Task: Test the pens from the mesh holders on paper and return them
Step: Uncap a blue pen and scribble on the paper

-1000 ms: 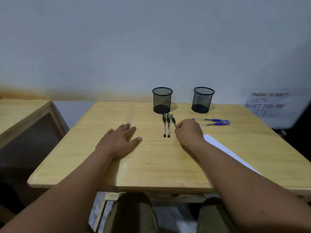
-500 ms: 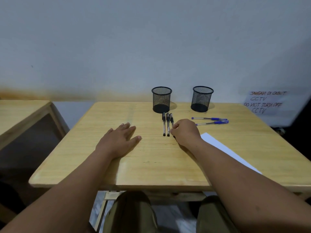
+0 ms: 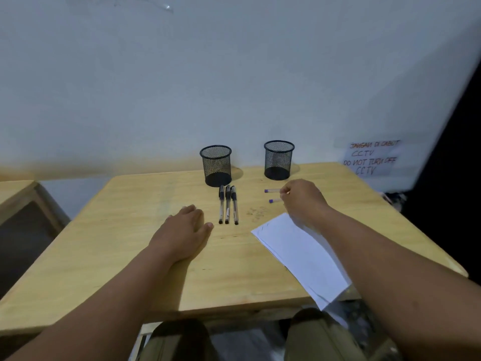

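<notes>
R hand curled at 2 blue pens, 1 o'clock – grip? can't tell | L hand flat, released – I read bracing | 3 black pens by 12 o'clock holder | paper 4 o'clock, ready

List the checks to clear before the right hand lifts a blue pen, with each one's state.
1. Right hand over the blue pens: ok.
2. Grip on a blue pen closed: cannot tell, the curled fingers hide the barrels.
3. Three black pens lying in a row, clear of the reach: ok.
4. Paper lying fully on the table: not ok, one corner overhangs the near edge.
5. Left hand flat, holding nothing: ok.
6. Both mesh holders upright: ok.
</notes>
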